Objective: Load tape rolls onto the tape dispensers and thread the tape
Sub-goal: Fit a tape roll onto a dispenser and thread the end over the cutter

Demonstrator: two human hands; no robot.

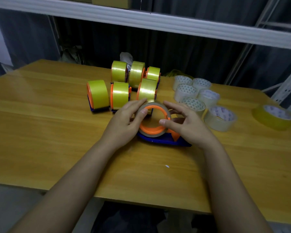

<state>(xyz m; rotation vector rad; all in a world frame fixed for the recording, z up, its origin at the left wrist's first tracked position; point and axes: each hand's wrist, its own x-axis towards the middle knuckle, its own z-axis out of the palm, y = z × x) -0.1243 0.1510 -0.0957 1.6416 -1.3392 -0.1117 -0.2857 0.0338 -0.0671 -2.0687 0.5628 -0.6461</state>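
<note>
table (57, 132) of pale wood carries everything, and the work sits near its middle. loaded dispensers (119, 95), six of them with yellow rolls on orange hubs, stand in a cluster just behind the hands; spare clear rolls (198, 96) lie flat to the right, with one yellow roll (274, 117) further right near the edge. dispenser in hand (163, 140), blue-bodied, lies on its side on the table with its orange hub (152, 130) facing up and a tape roll (149, 134) around it. left hand (126, 123) curls over the roll's left rim, thumb pressed on the orange ring; right hand (186, 126) grips the right rim the same way. i judge the roll is being seated. press evenly with both thumbs so it goes down square, not cocked, and keep the blue body flat on the wood. whether the roll is fully home, and where the loose tape end lies, cannot be told. find that end before threading toward the orange tab (174, 135).
</note>
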